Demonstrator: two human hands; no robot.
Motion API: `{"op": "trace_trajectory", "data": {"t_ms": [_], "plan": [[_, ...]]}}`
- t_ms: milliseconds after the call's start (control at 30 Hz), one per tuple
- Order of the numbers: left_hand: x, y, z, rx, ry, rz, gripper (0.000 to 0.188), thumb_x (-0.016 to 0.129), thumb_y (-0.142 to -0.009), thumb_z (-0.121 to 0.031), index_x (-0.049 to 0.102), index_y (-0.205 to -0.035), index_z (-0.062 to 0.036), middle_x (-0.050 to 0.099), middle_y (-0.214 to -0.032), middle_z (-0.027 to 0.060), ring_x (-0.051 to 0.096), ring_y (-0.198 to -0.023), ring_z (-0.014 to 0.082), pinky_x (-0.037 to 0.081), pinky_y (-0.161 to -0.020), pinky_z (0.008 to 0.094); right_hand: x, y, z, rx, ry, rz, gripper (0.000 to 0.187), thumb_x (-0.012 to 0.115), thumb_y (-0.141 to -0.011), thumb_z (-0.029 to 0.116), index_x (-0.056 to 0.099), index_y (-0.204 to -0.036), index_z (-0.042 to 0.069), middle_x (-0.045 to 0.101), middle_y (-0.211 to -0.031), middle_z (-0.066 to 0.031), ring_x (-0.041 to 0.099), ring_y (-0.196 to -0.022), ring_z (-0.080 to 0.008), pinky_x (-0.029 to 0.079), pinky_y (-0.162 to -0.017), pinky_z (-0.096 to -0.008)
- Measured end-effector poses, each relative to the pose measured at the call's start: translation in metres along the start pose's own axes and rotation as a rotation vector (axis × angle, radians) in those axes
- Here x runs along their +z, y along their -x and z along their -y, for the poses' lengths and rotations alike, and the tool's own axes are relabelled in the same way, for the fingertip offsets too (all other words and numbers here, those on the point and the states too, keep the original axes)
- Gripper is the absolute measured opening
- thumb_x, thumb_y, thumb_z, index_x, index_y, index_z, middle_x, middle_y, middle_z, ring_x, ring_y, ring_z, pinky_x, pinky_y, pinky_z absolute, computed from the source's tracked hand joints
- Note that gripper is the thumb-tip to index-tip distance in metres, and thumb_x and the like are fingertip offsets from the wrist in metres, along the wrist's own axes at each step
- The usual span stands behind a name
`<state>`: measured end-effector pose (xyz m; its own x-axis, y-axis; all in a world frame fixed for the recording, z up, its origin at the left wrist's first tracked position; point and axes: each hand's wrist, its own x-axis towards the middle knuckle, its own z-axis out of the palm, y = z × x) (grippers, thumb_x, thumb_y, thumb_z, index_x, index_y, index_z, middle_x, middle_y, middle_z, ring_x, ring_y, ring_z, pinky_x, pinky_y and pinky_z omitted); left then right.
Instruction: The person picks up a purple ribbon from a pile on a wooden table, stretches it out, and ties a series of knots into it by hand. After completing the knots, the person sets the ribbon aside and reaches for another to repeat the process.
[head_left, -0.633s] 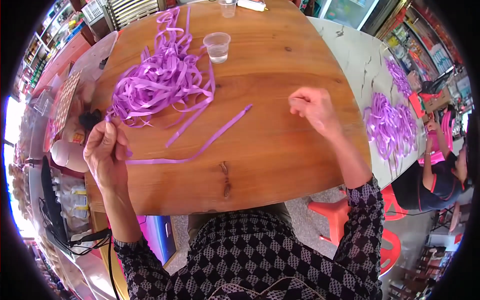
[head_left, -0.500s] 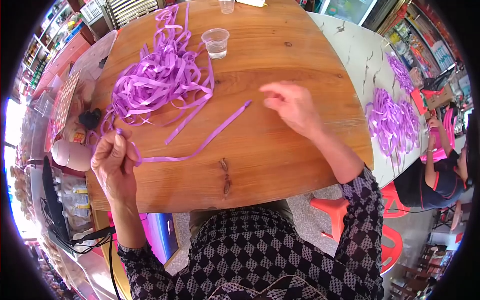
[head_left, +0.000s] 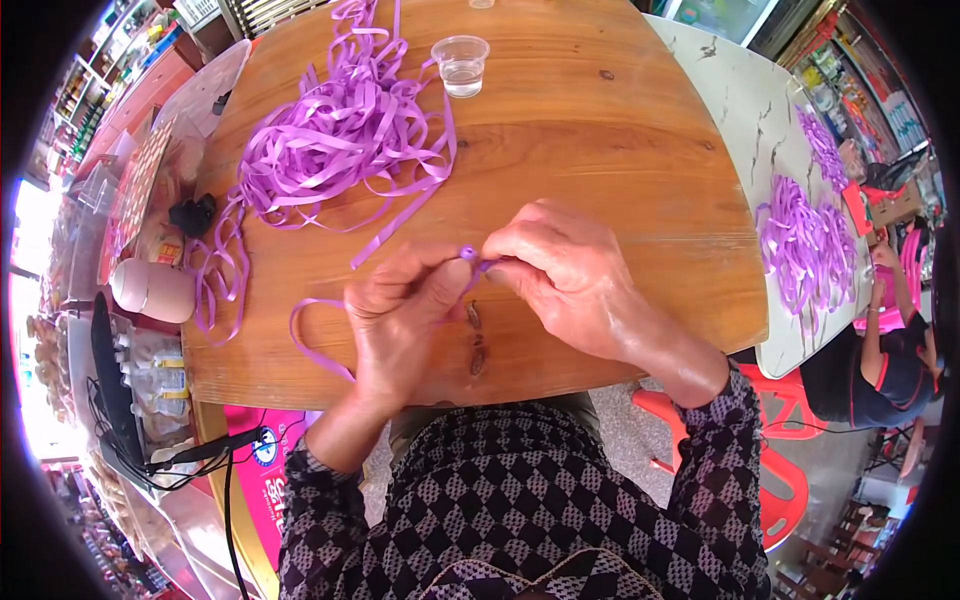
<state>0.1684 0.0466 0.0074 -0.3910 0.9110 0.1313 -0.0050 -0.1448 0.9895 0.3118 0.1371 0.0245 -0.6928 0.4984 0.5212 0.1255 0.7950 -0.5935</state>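
Note:
Both hands meet above the near middle of the wooden table. Between thumb and finger, my left hand (head_left: 395, 315) pinches a purple ribbon (head_left: 468, 254) with a small rolled or knotted bit on top. Just to its right, my right hand (head_left: 575, 280) is closed on the same ribbon, the fingertips of both hands almost touching. Left of my left hand, a slack ribbon loop (head_left: 297, 330) curves over the table. A large tangled heap of purple ribbon (head_left: 330, 155) lies at the far left, with strands trailing off. What lies under my curled fingers is hidden.
A clear plastic cup of liquid (head_left: 461, 70) stands beyond the heap's right side. Bundled purple ribbons (head_left: 805, 245) lie on the white marbled table (head_left: 725, 110) at right. A pale pink rounded container (head_left: 152, 290) sits by the left edge. Someone in dark clothes (head_left: 885, 360) is at far right.
My left hand has moved right, to the middle, and my right hand has come down and left to meet it. My right hand, empty before, now grips the ribbon. The view has shifted slightly.

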Motion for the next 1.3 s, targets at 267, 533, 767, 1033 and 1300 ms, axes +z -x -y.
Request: {"op": "trace_trajectory", "data": {"t_ms": [267,533,767,1033,1300], "plan": [[0.019,0.007,0.002,-0.154,0.322,-0.047,0.009,0.057,-0.085,-0.007,0.058,-0.089,0.0009,0.056,-0.067,0.0019,0.047,-0.055,0.0038,0.037,-0.048,0.0154,0.005,0.024,0.012,0.349,-0.57,-0.184,0.022,0.063,-0.075,-0.005,0.059,-0.096,0.0,0.057,-0.083,-0.0038,0.055,-0.08,-0.0104,0.045,-0.071,-0.0221],[0.034,0.011,0.005,-0.333,0.434,-0.107,0.009,0.057,-0.085,-0.008,0.058,-0.088,0.0007,0.058,-0.069,0.0035,0.047,-0.053,0.0043,0.037,-0.048,0.0149,0.022,0.039,0.007,0.545,-1.064,-0.304,0.023,0.063,-0.075,-0.007,0.059,-0.097,-0.001,0.059,-0.089,-0.0055,0.056,-0.082,-0.0105,0.047,-0.075,-0.0229],[0.038,0.016,0.013,-0.255,0.414,-0.033,0.011,0.056,-0.085,-0.009,0.057,-0.088,0.0015,0.058,-0.069,0.0047,0.046,-0.053,0.0049,0.036,-0.047,0.0159,0.033,0.047,0.009,0.511,-1.117,-0.492,0.017,0.061,-0.075,-0.007,0.059,-0.092,-0.002,0.059,-0.089,-0.0082,0.056,-0.083,-0.0129,0.047,-0.075,-0.0243],[0.041,0.021,0.015,-0.318,0.386,-0.014,0.009,0.056,-0.085,-0.009,0.057,-0.087,0.0001,0.059,-0.07,0.0054,0.045,-0.051,0.0053,0.034,-0.046,0.0165,0.034,0.056,0.007,0.504,-1.195,-0.635,0.009,0.056,-0.082,0.001,0.056,-0.091,-0.002,0.059,-0.088,-0.0097,0.057,-0.084,-0.0162,0.047,-0.076,-0.0272],[0.03,0.018,0.008,-0.29,0.361,-0.058,0.01,0.059,-0.082,-0.006,0.058,-0.09,-0.0001,0.061,-0.079,0.0062,0.049,-0.058,0.0054,0.037,-0.051,0.0156,0.019,0.067,0.005,0.495,-0.919,-0.311,0.016,0.06,-0.079,0.0,0.055,-0.094,-0.003,0.06,-0.089,-0.0093,0.058,-0.08,-0.0142,0.048,-0.074,-0.0253]]}}
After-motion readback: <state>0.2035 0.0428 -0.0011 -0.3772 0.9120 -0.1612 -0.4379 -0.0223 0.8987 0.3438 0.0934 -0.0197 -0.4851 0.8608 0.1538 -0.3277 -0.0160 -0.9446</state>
